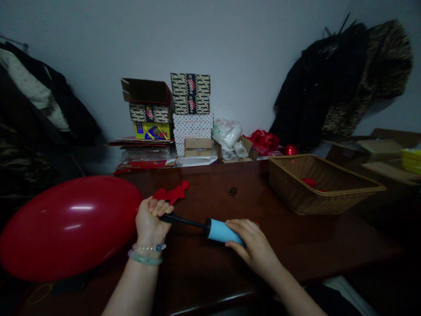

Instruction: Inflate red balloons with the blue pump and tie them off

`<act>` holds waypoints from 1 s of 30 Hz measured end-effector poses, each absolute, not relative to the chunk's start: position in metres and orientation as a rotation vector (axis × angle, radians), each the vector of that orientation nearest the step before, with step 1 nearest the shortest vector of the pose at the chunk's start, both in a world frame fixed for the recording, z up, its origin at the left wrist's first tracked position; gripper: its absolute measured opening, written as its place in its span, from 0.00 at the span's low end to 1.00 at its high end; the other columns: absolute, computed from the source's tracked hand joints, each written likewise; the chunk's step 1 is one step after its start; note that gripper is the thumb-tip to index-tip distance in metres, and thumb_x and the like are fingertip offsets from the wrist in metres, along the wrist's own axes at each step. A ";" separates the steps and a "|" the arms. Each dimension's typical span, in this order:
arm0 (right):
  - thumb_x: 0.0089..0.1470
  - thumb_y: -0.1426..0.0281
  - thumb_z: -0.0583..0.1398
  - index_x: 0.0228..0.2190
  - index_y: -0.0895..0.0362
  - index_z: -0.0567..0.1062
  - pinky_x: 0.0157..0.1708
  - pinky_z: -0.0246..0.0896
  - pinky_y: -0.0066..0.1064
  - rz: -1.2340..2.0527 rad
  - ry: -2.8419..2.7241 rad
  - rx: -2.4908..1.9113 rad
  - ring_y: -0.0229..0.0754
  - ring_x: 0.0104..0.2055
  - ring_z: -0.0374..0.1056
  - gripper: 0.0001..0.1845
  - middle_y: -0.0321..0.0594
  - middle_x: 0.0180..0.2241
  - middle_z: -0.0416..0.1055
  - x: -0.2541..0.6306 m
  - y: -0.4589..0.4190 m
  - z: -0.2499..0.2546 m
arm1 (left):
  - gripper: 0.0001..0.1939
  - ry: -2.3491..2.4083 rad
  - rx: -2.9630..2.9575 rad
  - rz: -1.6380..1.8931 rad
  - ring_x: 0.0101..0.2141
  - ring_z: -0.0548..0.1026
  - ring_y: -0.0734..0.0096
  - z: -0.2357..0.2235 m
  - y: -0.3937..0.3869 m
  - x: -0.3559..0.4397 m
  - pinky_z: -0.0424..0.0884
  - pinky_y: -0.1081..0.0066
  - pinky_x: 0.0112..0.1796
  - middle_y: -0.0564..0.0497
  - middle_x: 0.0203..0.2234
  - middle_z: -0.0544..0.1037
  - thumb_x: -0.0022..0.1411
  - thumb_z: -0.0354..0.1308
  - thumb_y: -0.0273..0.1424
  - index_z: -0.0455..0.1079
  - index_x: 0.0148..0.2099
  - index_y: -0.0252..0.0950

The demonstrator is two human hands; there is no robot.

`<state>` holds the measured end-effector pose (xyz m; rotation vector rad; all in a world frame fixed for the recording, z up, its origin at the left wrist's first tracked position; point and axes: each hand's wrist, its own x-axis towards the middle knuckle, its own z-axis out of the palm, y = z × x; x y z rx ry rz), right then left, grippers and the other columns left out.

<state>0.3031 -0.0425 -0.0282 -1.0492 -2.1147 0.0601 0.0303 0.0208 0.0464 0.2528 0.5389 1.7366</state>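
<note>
Head view, from the left: a dark coat (39, 96) hung at the far edge, behind an inflated red balloon (69, 228), which was large and oval and lay beside the end of the dark wooden counter (296, 250). Its narrow end ran into the left hand (151, 221), clenched in a fist around the balloon's neck and the black nozzle of a hand pump (222, 231), so the join was hidden. A beaded bracelet (148, 247) and a pale green bangle (145, 259) circled that wrist. Limp red latex (171, 193) lay on the counter just beyond the fist. The pump ran level to the right, and the right hand (251, 243) grasped the end of its light blue barrel from above. A small black ring (233, 192) lay further back on the counter. Along the wall behind stood stacked patterned boxes (190, 93), with a plastic bag (226, 133), red ribbon (263, 141) and a shiny red ball (291, 149) to their right. A wicker basket (315, 197) sat on the counter's right side, holding something red (308, 181). Above it hung a black coat (319, 83) and a leopard-print coat (384, 66).
</note>
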 end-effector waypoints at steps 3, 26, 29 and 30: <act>0.58 0.64 0.61 0.53 0.54 0.68 0.47 0.68 0.45 0.047 -2.107 -1.038 0.49 0.48 0.69 0.22 0.48 0.48 0.73 0.304 -0.043 -0.030 | 0.20 0.539 0.243 1.739 0.09 0.52 0.82 0.047 0.021 0.031 0.53 0.76 0.16 0.60 0.07 0.49 0.57 0.47 0.23 0.45 0.16 0.37; 0.58 0.66 0.61 0.51 0.54 0.68 0.45 0.68 0.46 0.018 -1.988 -1.004 0.50 0.46 0.69 0.20 0.48 0.46 0.73 0.265 -0.045 -0.036 | 0.22 0.561 0.227 1.682 0.10 0.50 0.82 0.040 0.018 0.054 0.52 0.76 0.16 0.60 0.08 0.48 0.60 0.48 0.25 0.46 0.17 0.37; 0.57 0.67 0.62 0.52 0.55 0.67 0.45 0.67 0.47 0.014 -1.982 -1.006 0.51 0.46 0.69 0.21 0.48 0.46 0.73 0.261 -0.044 -0.039 | 0.22 0.573 0.220 1.668 0.10 0.50 0.82 0.038 0.018 0.058 0.52 0.76 0.16 0.60 0.08 0.48 0.60 0.49 0.25 0.46 0.17 0.37; 0.57 0.67 0.62 0.52 0.55 0.67 0.45 0.67 0.47 0.012 -1.979 -1.008 0.51 0.46 0.69 0.21 0.48 0.46 0.73 0.260 -0.044 -0.040 | 0.22 0.578 0.219 1.663 0.10 0.50 0.82 0.037 0.018 0.060 0.52 0.76 0.16 0.60 0.08 0.48 0.60 0.49 0.25 0.46 0.17 0.37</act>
